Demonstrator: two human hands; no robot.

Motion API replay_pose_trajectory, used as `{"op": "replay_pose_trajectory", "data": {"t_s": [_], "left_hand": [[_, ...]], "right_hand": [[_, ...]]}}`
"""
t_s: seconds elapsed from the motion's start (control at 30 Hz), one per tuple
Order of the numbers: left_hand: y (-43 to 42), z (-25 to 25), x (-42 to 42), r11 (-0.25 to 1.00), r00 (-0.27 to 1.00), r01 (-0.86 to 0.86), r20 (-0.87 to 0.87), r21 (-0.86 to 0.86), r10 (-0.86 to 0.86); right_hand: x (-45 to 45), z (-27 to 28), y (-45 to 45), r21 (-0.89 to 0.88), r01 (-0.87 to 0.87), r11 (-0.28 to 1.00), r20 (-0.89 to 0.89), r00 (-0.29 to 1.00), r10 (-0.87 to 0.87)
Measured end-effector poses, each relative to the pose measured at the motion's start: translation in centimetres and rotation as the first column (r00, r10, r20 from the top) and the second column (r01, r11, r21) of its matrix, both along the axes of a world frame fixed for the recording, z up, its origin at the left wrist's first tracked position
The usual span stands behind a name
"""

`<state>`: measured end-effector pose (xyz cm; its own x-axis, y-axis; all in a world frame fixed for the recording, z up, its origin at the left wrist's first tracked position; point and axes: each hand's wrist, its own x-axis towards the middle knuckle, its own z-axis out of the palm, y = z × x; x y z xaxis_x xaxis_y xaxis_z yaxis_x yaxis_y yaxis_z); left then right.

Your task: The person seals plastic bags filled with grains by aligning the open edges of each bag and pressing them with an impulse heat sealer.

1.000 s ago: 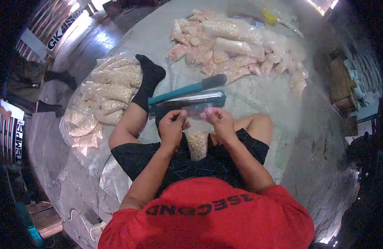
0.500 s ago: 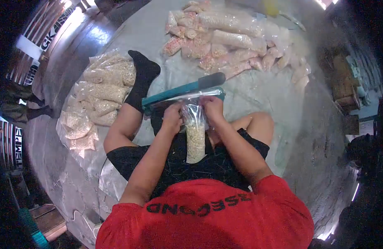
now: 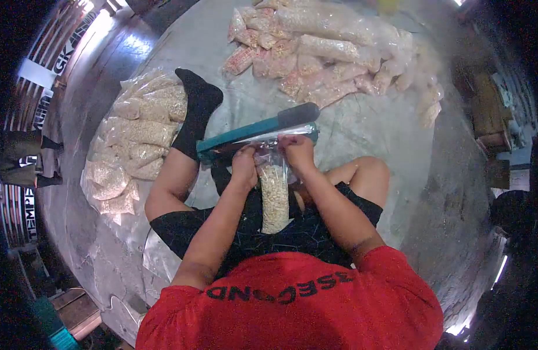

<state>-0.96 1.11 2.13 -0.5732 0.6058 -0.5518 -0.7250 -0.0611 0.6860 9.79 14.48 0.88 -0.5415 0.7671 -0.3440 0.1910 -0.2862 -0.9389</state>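
Observation:
A clear plastic bag (image 3: 275, 201) of pale, small pieces hangs upright over my lap, filled in its lower part. My left hand (image 3: 244, 166) pinches the left side of the bag's top, and my right hand (image 3: 297, 153) pinches the right side. Just beyond my fingers lies a teal impulse sealer (image 3: 240, 135) with a dark grey handle end; its arm is raised at a slant above the base. The bag's mouth reaches the sealer's near edge. Whether the film is between its jaws I cannot tell.
Several filled bags (image 3: 138, 137) lie left of my dark-socked foot (image 3: 198, 105). A bigger heap of filled bags (image 3: 321, 49) is spread at the far side. Wooden boxes (image 3: 489, 116) stand at the right. Another person's legs (image 3: 33, 157) show at the left edge.
My hands and the bag have barely moved; the bag's top sits slightly closer to the sealer. The view has shifted a little.

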Motion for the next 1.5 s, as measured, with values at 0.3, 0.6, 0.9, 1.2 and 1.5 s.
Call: {"op": "replay_pose_trajectory", "data": {"t_s": [0.3,0.6,0.9,1.2,1.5], "left_hand": [[-0.1,-0.4,-0.1,1.000,1.000,-0.030,-0.006,-0.007,0.030],[0.0,0.5,0.4,1.000,0.998,-0.013,-0.069,-0.025,0.011],[0.4,1.2,0.8,0.995,0.999,-0.020,-0.038,-0.100,0.016],[-4.4,0.5,4.7,0.997,0.998,-0.064,0.019,0.045,0.063],[-4.1,2.7,4.1,0.988,0.968,0.153,0.198,0.014,-0.152]], "right_hand": [[1.8,5.0,0.0,0.302,-0.076,0.950,0.237,0.972,0.002],[3.0,15.1,2.9,0.950,0.202,0.240,-0.175,0.976,-0.127],[2.5,8.1,4.4,0.931,-0.023,0.365,0.063,0.993,-0.097],[2.5,5.8,4.2,0.904,0.084,0.420,-0.041,0.993,-0.110],[2.5,5.5,2.6,0.845,0.126,0.520,0.059,0.944,-0.325]]}}
